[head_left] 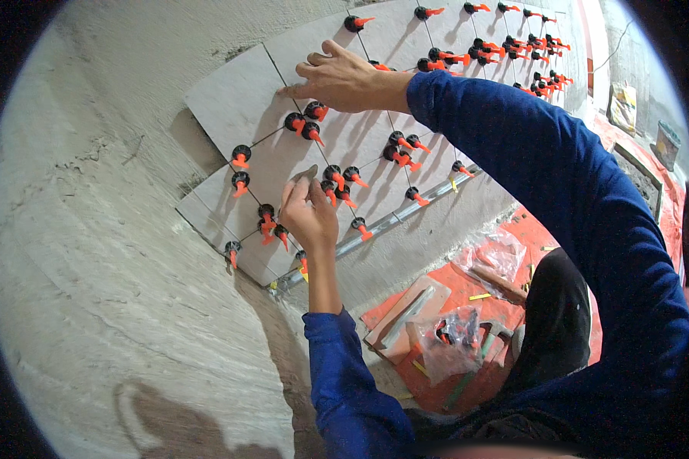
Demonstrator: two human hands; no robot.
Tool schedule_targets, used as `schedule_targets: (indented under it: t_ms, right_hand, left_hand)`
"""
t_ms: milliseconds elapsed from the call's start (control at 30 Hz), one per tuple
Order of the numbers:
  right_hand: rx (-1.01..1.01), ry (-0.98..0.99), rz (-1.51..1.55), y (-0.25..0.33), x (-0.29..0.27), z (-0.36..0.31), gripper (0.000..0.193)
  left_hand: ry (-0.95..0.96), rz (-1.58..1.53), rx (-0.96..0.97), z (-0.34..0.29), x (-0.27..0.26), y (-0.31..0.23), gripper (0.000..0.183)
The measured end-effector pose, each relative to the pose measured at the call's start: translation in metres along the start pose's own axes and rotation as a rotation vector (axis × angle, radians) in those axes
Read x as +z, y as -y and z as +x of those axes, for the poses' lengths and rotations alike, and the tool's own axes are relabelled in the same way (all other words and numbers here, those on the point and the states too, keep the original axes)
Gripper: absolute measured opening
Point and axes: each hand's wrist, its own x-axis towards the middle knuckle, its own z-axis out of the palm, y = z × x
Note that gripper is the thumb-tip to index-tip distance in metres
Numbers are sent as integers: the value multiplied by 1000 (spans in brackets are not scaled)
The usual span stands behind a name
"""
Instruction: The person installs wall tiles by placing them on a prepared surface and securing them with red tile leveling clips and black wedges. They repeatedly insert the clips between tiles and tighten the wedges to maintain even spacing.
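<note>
My right hand reaches across the light grey wall tiles, fingers spread. Its fingertips touch the surface beside an upright joint. Lower down, my left hand is closed in a pinch in front of another tile. At its fingertips shows a small, flat, greyish piece, too small to make out its kind. Black tile-levelling knobs with orange-red handles sit along the joints. One knob is just below my right hand, and another stands right of my left fingers.
A metal rail runs under the lowest tiles. Bare rough wall spreads to the left. On red floor sheeting lie a hammer, a clear bag with levelling parts, and a board. A bucket stands far right.
</note>
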Motion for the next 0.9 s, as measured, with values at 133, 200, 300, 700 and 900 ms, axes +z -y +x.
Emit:
schedule_targets:
  t_ms: [133, 200, 300, 700, 900]
  right_hand:
    - [98, -26, 55, -7, -17, 22, 58]
    - [146, -10, 65, -12, -22, 35, 60]
    - [122, -27, 7, -12, -20, 43, 63]
    - [175, 115, 67, -3, -33, 56, 69]
    - [83, 36, 230, 20, -48, 83, 80]
  left_hand:
    - [-48, -34, 37, 1, 3, -4, 19]
    - [-56, -1, 121, 3, 4, -2, 18]
    - [-82, -48, 109, 3, 6, 2, 17]
    - [-137, -87, 138, 8, -8, 0, 17]
    - [-347, 7, 107, 44, -52, -12, 19]
